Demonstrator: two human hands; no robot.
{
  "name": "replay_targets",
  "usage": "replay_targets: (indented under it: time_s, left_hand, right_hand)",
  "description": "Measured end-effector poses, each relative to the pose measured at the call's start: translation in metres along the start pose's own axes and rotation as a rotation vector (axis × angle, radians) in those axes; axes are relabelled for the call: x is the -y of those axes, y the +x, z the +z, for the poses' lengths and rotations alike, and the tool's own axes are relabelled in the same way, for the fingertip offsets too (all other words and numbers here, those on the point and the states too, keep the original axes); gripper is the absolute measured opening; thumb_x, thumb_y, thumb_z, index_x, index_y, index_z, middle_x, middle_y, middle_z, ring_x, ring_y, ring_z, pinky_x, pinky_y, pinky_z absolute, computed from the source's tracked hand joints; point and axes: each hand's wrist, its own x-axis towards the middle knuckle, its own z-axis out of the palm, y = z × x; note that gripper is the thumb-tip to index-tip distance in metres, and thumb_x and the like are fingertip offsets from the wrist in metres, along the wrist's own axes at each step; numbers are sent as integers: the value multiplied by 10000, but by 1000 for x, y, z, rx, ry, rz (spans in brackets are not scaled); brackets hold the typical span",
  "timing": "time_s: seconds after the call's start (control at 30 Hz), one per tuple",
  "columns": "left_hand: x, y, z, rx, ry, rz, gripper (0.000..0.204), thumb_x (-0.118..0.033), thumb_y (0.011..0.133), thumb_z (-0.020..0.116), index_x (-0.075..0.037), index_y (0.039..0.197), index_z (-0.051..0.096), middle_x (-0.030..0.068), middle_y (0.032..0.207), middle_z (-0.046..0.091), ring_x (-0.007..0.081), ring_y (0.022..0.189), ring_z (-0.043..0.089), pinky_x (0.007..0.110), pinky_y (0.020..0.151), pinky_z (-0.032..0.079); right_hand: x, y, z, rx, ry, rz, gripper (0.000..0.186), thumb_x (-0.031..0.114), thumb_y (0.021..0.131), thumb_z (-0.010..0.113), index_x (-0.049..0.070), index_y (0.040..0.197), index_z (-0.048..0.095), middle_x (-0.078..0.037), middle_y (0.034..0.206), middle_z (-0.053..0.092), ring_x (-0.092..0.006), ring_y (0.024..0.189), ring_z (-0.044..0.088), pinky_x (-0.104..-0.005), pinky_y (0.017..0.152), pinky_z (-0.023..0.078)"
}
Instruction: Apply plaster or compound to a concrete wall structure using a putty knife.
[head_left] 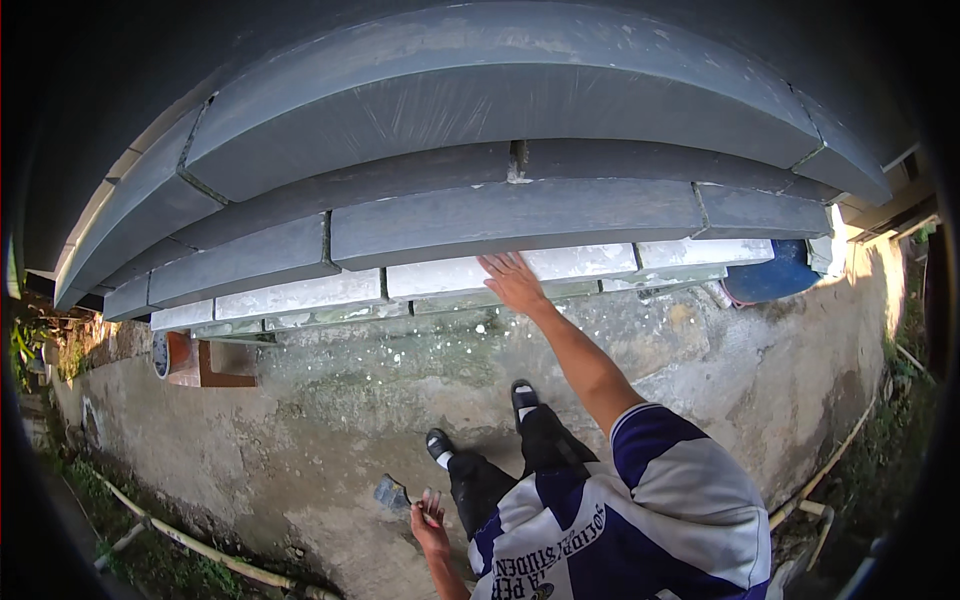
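Observation:
My right hand (514, 282) reaches forward and lies with its fingers spread on a whitish course of blocks (440, 276), low on a stepped grey block wall (520, 215). Nothing shows in its grasp. Down by my left leg, my left hand (430, 518) is closed round the handle of a scraper (391, 492). The scraper's wide grey-blue blade points away to the left, apart from the wall; most of the handle is hidden by my fingers.
White flakes (395, 357) dot the concrete floor (330, 430) along the wall's foot. At the left end stand an orange-brown container (182, 357) and a brown box-like piece (226, 366). A blue rounded object (772, 274) sits at the right end. Pole-like lengths (200, 552) edge the floor.

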Motion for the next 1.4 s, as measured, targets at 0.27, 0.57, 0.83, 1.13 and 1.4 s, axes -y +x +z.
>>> replay_targets:
  time_s: [0.27,0.57,0.83,1.13,1.4]
  left_hand:
    - [1,15,9,-42,56,-18,252,-413,949,446,-165,971,492,52,1246,570,236,1154,537,360,867,341]
    - [0,14,30,33,25,0,259,-434,945,445,-181,966,497,44,1301,533,236,1206,498,361,920,317]
    - [-8,14,31,7,50,-21,240,-422,949,439,-188,952,497,33,1279,549,220,1191,510,367,924,325]
    - [-17,2,33,-11,44,53,291,-410,955,434,-135,1031,493,82,1258,558,249,1165,535,350,879,374]
    - [-11,-16,3,-55,89,116,307,-384,963,431,-89,998,509,115,1202,579,269,1092,581,350,823,443]
  right_hand:
    - [-210,-205,-110,37,-510,1523,655,478,959,293,-10,1394,313,-228,1442,298,-366,1349,258,-473,1112,170]
    - [-94,-33,-8,-72,-210,1026,868,600,887,300,-138,1344,307,-321,1445,198,-476,1369,43,-536,1103,-79]
    - [91,-4,-24,274,616,-265,491,380,916,500,28,1258,509,-194,1382,386,-328,1299,342,-430,1070,293]
    - [-183,-151,-67,18,-392,750,644,459,945,357,18,1408,284,-168,1440,329,-362,1353,246,-452,1124,156]
    - [-76,-39,18,-320,-266,1062,758,501,923,352,-89,1387,250,-343,1446,147,-442,1379,67,-529,1110,52]
